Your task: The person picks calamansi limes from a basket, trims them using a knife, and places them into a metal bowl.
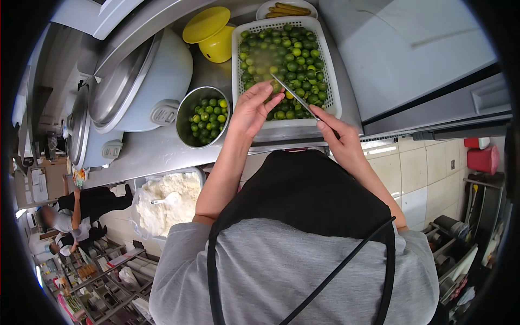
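Observation:
Over the front of a white perforated basket (237, 70) full of small green citrus fruits (295, 51), my right hand (338, 132) grips the handle of a knife (295, 96). Its blade points up and left, toward the fingertips of my left hand (254, 105). The left fingers are bent together in a pinch; whether a fruit is between them I cannot make out. Left of the basket, a round steel container (184, 122) holds more of the green fruits (208, 118).
Two large rice cookers (176, 65) (97, 146) stand at the left. Behind are a yellow container (216, 47) and a white plate (262, 10) with brown sticks. A tub of white grains (173, 203) sits below the counter. Two people (76, 216) are at the far left.

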`<action>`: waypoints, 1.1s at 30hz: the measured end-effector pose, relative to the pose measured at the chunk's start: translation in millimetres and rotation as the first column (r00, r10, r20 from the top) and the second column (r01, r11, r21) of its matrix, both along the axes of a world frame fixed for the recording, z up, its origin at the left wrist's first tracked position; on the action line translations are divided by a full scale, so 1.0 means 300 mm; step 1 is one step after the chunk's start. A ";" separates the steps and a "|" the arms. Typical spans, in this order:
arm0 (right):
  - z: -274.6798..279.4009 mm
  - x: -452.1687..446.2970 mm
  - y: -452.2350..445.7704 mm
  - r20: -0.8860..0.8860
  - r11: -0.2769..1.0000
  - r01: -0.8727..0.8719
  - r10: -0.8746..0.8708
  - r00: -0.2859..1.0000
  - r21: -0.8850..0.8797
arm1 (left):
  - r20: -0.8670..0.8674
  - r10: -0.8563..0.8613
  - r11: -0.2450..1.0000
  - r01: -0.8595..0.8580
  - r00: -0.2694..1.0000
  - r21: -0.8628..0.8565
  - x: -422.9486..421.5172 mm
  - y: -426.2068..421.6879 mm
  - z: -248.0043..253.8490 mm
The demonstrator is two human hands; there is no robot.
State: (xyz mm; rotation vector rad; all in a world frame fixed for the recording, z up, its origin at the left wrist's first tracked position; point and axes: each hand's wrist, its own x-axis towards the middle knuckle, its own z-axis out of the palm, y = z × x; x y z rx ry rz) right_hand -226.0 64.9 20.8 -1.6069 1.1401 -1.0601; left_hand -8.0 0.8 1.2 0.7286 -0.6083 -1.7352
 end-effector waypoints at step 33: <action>-0.016 -0.060 0.003 -0.070 0.969 0.172 -0.162 0.984 0.177 | 0.923 0.292 0.891 0.422 -0.251 -0.167 -0.046 -0.132 -0.179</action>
